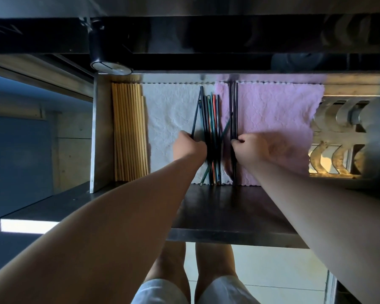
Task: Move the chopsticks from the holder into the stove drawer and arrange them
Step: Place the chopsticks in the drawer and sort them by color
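Note:
The steel stove drawer stands pulled out below me. Several dark and coloured chopsticks lie lengthwise in its middle, some crossing each other, on a white cloth. Another few dark chopsticks lie straight along the edge of a pink cloth. My left hand pinches one slanted dark chopstick at the left of the bundle. My right hand grips the straight dark chopsticks near their lower part. A row of pale wooden chopsticks lies packed along the drawer's left side. No holder is in view.
A stainless counter edge and a black knob overhang the drawer's far end. A metal burner grate sits at the right. The drawer's dark steel front lip is near me, with my legs and a tiled floor below.

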{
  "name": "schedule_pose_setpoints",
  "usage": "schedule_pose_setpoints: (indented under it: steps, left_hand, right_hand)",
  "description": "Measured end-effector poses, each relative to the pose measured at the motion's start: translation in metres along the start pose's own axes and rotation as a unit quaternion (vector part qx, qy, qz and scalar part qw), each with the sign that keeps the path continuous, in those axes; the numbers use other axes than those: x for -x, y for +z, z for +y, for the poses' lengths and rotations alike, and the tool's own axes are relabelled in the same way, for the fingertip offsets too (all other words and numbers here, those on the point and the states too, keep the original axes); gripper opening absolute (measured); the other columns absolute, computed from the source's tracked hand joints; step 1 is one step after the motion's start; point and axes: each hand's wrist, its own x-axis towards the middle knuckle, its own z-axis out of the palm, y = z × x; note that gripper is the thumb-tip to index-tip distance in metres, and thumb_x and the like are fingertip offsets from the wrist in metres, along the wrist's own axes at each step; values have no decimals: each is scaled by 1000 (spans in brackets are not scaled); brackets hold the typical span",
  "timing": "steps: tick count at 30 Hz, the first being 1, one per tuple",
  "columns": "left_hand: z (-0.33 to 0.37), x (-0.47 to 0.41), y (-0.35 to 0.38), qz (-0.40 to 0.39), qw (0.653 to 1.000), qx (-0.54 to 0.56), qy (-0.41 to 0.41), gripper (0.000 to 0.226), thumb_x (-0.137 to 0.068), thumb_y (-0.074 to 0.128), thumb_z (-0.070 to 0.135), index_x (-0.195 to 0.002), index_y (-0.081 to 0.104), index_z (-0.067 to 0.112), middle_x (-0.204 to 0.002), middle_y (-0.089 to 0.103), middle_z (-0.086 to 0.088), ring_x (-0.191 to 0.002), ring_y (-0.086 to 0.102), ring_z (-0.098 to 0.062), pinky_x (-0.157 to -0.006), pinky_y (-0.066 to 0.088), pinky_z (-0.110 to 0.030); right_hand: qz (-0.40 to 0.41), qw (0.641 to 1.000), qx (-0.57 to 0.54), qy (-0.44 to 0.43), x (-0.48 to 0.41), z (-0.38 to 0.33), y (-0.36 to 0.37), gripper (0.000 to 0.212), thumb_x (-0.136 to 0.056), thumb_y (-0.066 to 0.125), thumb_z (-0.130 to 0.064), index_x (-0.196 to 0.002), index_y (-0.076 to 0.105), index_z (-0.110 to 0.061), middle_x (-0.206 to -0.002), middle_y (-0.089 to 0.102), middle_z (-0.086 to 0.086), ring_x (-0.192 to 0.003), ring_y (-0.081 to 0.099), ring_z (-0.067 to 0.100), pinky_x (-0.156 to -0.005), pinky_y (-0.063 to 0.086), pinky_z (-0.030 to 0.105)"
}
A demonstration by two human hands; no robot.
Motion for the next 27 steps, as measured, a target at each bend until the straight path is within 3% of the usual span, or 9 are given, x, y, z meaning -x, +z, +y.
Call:
schedule_pose_setpoints:
  steps: [2, 6, 10, 13, 15, 18, 20, 23, 27]
  left_hand:
    - [5, 0, 3, 31, 1000, -4, -3, 14, -89, 52, 10, -99, 44, 15, -104, 55, -5, -74, 52, -17, -51, 35, -25]
    - [6, -1, 5, 69, 997, -36, 18, 25, -82, 51, -2, -99, 46, 15, -111, 47, -5, -95, 54, -25, -76, 50, -36]
    - [2, -5, 8, 31, 995, -62, 78, 19, -91, 58, 12, -108, 65, 17, -101, 65, -2, -82, 59, -19, -67, 47, -30]
    - [1, -5, 10, 30, 991, -81, 99, 18, -92, 60, 16, -108, 68, 19, -91, 68, -1, -77, 63, -19, -63, 48, -28]
    - [2, -5, 11, 41, 988, -101, 109, 18, -91, 60, 16, -107, 65, 19, -91, 67, 0, -79, 65, -22, -67, 55, -34]
    - [5, -4, 15, 49, 985, -119, 112, 15, -89, 59, 14, -104, 60, 17, -90, 65, -2, -79, 64, -24, -70, 58, -39]
    - [8, -4, 17, 51, 982, -139, 116, 12, -88, 55, 11, -98, 62, 15, -86, 66, -4, -75, 64, -25, -65, 57, -38]
    - [10, -5, 18, 58, 974, -176, 131, 12, -88, 53, 9, -93, 63, 12, -83, 65, -6, -71, 62, -25, -57, 51, -33]
    - [9, -4, 22, 64, 968, -194, 146, 13, -90, 54, 12, -96, 66, 12, -89, 65, -6, -74, 62, -25, -57, 49, -34]
  right_hand:
    - [8, 1000, -2, -9, 1, 2, -2, 33, -87, 58, -11, -58, 47, -4, -50, 32, 6, -50, 30, 19, -47, 18, 28]
    - [35, 999, -29, -12, 4, 5, -4, 35, -90, 63, -20, -65, 51, 1, -57, 42, 11, -54, 37, 22, -46, 21, 27]
    - [71, 997, -31, -14, 4, 5, -5, 31, -92, 60, -19, -81, 61, 10, -70, 59, 24, -62, 48, 37, -50, 22, 31]
    - [80, 996, -38, -30, 5, 5, -5, 30, -92, 59, -15, -76, 58, 10, -72, 60, 29, -60, 43, 28, -50, 19, 33]
    - [81, 995, -41, -33, 4, 7, -4, 30, -92, 59, -16, -76, 58, 9, -74, 61, 29, -64, 51, 38, -50, 22, 32]
    - [64, 995, -69, -31, 2, 9, -2, 29, -91, 59, -20, -77, 60, 5, -75, 67, 24, -75, 64, 39, -60, 46, 31]
    - [55, 995, -76, -32, 4, 8, -2, 30, -91, 58, -21, -77, 60, 4, -75, 68, 23, -75, 65, 38, -64, 52, 34]
    - [53, 995, -77, -37, 7, 6, -3, 30, -92, 58, -22, -76, 61, 4, -75, 68, 23, -72, 63, 38, -55, 42, 28]
    - [46, 994, -88, -40, 10, 5, -6, 31, -92, 58, -20, -77, 60, 7, -73, 66, 26, -66, 60, 38, -53, 33, 26]
